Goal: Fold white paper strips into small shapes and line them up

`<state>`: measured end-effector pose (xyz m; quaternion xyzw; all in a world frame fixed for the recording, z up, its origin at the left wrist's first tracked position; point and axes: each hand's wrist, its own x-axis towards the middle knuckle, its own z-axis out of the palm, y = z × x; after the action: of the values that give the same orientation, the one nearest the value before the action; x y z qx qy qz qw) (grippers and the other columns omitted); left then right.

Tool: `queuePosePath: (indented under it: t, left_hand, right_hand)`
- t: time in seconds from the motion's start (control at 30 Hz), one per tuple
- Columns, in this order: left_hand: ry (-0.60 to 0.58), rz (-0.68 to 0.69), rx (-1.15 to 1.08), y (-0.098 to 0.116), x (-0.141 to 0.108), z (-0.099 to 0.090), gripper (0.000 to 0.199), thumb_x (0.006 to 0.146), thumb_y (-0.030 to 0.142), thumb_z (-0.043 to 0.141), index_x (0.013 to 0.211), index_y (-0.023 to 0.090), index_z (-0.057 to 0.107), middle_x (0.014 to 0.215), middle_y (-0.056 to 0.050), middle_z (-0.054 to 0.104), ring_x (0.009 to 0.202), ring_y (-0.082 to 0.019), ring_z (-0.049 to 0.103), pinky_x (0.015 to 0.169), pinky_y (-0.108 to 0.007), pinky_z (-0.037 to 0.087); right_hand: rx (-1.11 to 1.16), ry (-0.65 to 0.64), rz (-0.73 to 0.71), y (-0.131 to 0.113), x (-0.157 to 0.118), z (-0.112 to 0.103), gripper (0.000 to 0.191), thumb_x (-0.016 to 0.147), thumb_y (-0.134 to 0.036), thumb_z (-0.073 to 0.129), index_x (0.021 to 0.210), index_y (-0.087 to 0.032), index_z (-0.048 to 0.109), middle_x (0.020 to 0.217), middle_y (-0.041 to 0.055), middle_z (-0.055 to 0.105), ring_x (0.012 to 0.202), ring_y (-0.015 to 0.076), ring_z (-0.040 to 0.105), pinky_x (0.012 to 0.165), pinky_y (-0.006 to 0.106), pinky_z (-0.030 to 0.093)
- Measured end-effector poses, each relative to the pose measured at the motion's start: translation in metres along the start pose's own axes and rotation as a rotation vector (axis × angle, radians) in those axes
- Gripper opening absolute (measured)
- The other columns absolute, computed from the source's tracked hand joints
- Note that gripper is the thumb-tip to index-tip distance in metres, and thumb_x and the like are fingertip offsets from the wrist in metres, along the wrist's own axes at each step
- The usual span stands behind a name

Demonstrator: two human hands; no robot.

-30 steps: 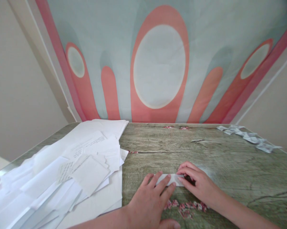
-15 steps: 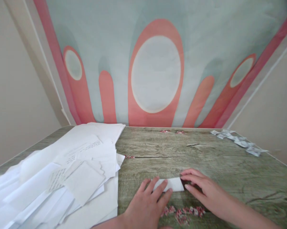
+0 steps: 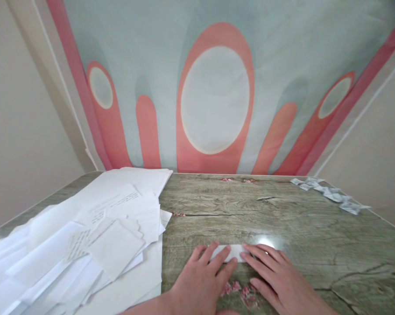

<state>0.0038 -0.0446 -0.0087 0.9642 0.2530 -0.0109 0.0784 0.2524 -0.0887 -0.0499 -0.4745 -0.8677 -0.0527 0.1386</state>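
Observation:
A small folded strip of white paper (image 3: 236,253) lies flat on the wood-patterned table near its front. My left hand (image 3: 202,278) rests over the left end of the strip, fingers spread and pressing on it. From the other side, my right hand (image 3: 274,271) lays its outstretched fingertips on the right end. Both hands are open, palms down, and only the middle of the strip shows between them. Part of the paper is hidden under the fingers.
A loose heap of white paper sheets (image 3: 115,249), some printed, covers the table's left side. Several small folded paper pieces (image 3: 330,194) lie along the far right edge. The wood-grain tabletop (image 3: 217,197) meets a wall panel (image 3: 164,122) with red shapes.
My right hand has come left and down flat onto the strip's right end; before, its fingers were curved beside that end. My left hand has stayed in place.

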Motion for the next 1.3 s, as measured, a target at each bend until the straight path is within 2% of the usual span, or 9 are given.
queuePosePath:
  t: [0.13, 0.5, 1.0, 1.17, 1.3]
  left_hand:
    - [0.005, -0.004, -0.036, 0.002, -0.001, -0.007, 0.074, 0.082, 0.071, 0.019, 0.14, 0.025, 0.025, 0.145, -0.007, 0.027, 0.127, -0.034, 0.029, 0.1, -0.052, 0.027]
    - [-0.001, -0.019, -0.062, 0.003, 0.0, -0.012, 0.071, 0.083, 0.07, 0.018, 0.138, 0.027, 0.028, 0.144, -0.006, 0.031, 0.127, -0.034, 0.031, 0.099, -0.053, 0.027]
    - [0.029, -0.016, -0.085, 0.003, -0.001, -0.022, 0.063, 0.085, 0.065, 0.027, 0.136, 0.027, 0.035, 0.14, -0.007, 0.037, 0.123, -0.032, 0.033, 0.099, -0.05, 0.025]
    - [0.031, -0.013, -0.07, 0.002, 0.001, -0.018, 0.068, 0.083, 0.068, 0.027, 0.138, 0.029, 0.028, 0.14, -0.006, 0.037, 0.123, -0.032, 0.034, 0.099, -0.051, 0.026]
    - [0.04, -0.013, -0.047, 0.003, 0.001, -0.018, 0.067, 0.083, 0.068, 0.027, 0.137, 0.029, 0.03, 0.139, -0.005, 0.038, 0.123, -0.031, 0.034, 0.099, -0.05, 0.026]
  right_hand:
    - [0.012, -0.03, 0.019, -0.001, 0.0, -0.002, 0.045, 0.088, -0.039, 0.048, 0.131, -0.029, 0.043, 0.133, 0.0011, 0.049, 0.111, 0.0241, 0.05, 0.085, 0.04, 0.048]
    - [-0.027, -0.039, 0.005, -0.002, -0.001, -0.002, 0.043, 0.089, -0.04, 0.047, 0.13, -0.03, 0.044, 0.134, 0.0008, 0.048, 0.11, 0.0245, 0.051, 0.084, 0.04, 0.047]
    - [0.025, -0.009, 0.029, -0.006, 0.001, -0.006, 0.044, 0.088, -0.039, 0.048, 0.131, -0.031, 0.043, 0.132, 0.0027, 0.05, 0.109, 0.0245, 0.051, 0.084, 0.04, 0.046]
    - [0.007, -0.005, -0.019, -0.008, 0.004, -0.013, 0.046, 0.086, -0.044, 0.05, 0.13, -0.031, 0.045, 0.128, 0.0053, 0.054, 0.109, 0.026, 0.052, 0.083, 0.041, 0.046]
    - [-0.039, -0.028, -0.053, -0.009, 0.004, -0.014, 0.048, 0.086, -0.047, 0.048, 0.131, -0.029, 0.045, 0.13, 0.0078, 0.052, 0.114, 0.0292, 0.048, 0.086, 0.045, 0.045]
